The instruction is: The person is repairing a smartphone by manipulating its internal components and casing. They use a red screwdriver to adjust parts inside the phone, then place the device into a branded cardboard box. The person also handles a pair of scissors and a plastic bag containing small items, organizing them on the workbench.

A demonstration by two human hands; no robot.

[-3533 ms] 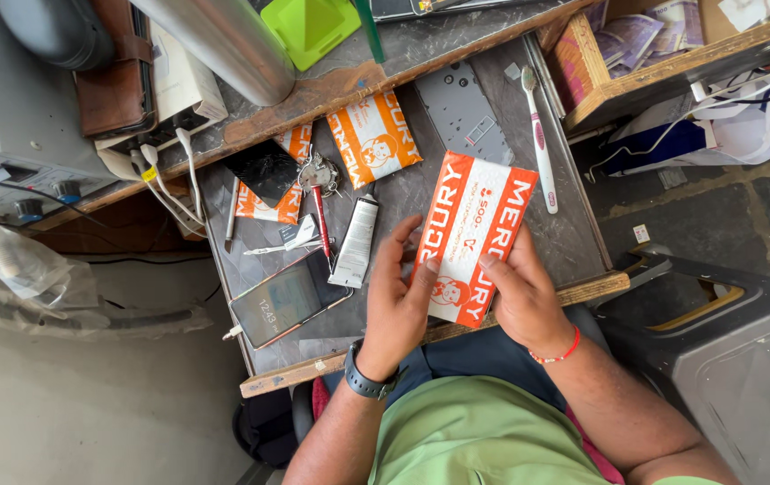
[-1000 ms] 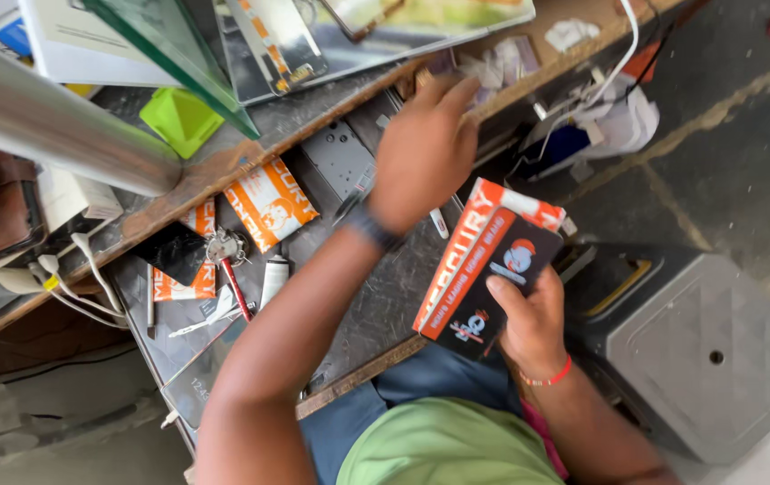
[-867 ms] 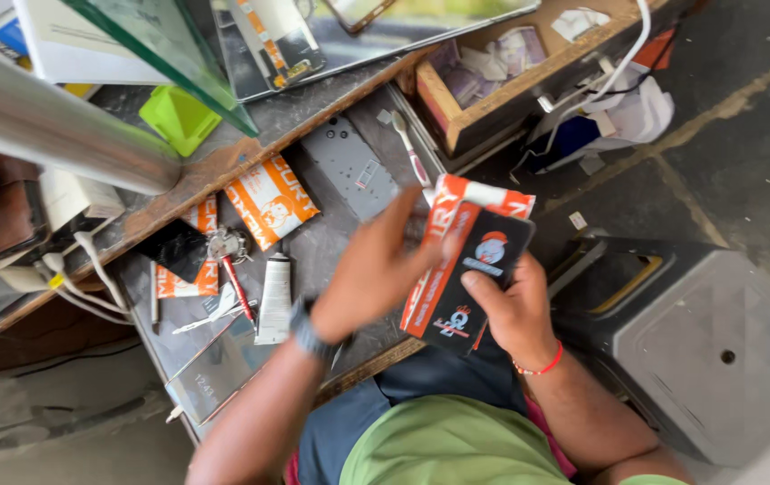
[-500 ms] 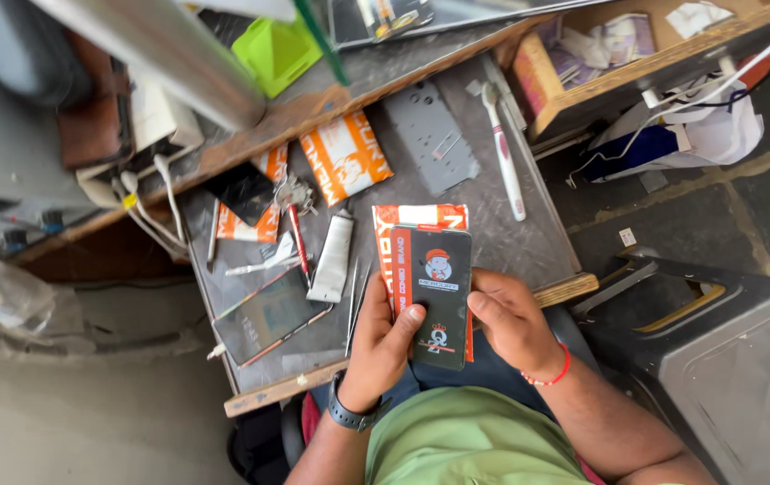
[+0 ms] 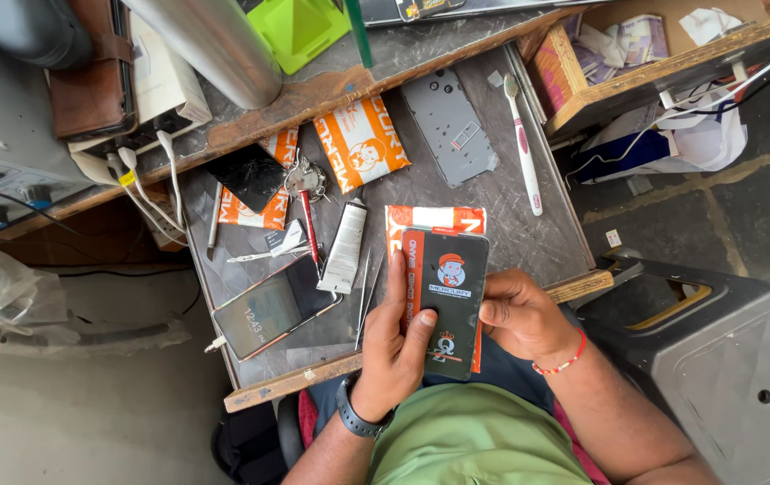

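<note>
Both hands (left hand [image 5: 396, 348], right hand [image 5: 520, 316]) clasp the black screen panel [image 5: 446, 301].

Both forearms reach up from the bottom of the view, and the hands meet over the near edge of the worktop. The left hand [image 5: 396, 346] is curled, thumb laid across the front, a dark watch on its wrist. The right hand [image 5: 522, 316] is cupped, fingers bent inward, with a red band at the wrist.

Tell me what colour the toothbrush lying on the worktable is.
The toothbrush is white with pink on its handle; the head view shows it, right of the grey phone back panel.
</note>
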